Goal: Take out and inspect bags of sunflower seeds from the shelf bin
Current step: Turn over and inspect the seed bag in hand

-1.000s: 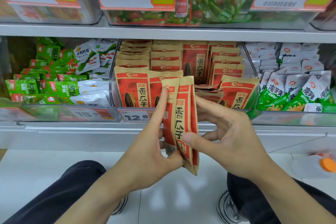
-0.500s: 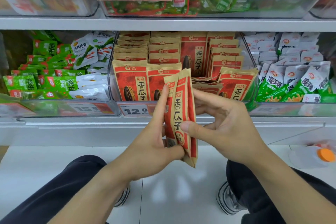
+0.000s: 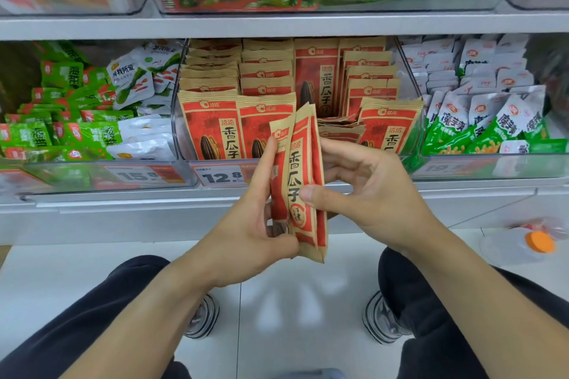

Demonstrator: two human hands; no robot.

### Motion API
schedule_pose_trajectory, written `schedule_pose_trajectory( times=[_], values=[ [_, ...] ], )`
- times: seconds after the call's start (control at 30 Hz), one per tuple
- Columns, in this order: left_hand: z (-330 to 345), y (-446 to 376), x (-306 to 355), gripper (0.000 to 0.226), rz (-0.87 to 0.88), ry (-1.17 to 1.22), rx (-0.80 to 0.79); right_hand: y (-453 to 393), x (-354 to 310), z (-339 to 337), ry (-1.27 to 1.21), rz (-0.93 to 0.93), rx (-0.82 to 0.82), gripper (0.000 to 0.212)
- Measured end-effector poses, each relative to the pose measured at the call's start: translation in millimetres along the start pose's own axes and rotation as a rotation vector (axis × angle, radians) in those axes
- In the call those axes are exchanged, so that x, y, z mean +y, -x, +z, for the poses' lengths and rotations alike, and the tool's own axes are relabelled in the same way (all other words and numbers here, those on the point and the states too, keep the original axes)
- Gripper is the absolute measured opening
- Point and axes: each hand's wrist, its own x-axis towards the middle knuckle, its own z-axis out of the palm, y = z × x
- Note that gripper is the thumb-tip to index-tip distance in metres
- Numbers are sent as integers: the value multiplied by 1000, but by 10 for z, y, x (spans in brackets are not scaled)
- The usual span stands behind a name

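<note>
Item: two bags of sunflower seeds (image 3: 303, 184), kraft-brown with red panels and black characters down the face, held upright and edge-on at the centre of the frame, in front of the clear shelf bin (image 3: 184, 132) that holds more of the same bags standing in rows. The front bag overlaps the rear one, whose top corner with a small logo shows to its left. My left hand (image 3: 246, 224) grips the pair from the left: thumb pressed at the lower edge, index finger stretched up along the rear bag's side, the other fingers behind and hidden. My right hand (image 3: 366, 194) holds them from the right, thumb tip pressed on the front bag's face near its round seal, fingers curled behind the bags. Bin front carries a price tag (image 3: 221, 177) reading 12.8. Left of the frame: green and white snack packets (image 3: 92, 120); right: white and green packets (image 3: 486, 120). Lower right: an orange-capped bottle (image 3: 520, 244) lying on the white floor. Against half a second ago: the bags sit the same way, the grip of both hands is unchanged, and the shelf appears slightly lower in the frame.
</note>
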Motion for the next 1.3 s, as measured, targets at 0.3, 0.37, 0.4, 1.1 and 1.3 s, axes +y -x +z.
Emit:
schedule_pose_trajectory(
  times=[0.3,0.37,0.4,1.1,1.3],
  values=[
    [-155,20,63,124,-17,98,-110,10,-25,-61,-54,41,-26,56],
    [-179,19,80,124,-12,86,-116,12,-25,-65,-60,43,-25,57],
    [-180,23,93,125,-6,82,-119,13,-28,-69,-61,40,-25,57],
    [-152,148,313,41,152,-397,325,-37,-3,-66,-45,-39,-39,50],
    [-107,45,339,38,364,-525,563,-54,-151,-215,132,-368,264,38]
  ],
)
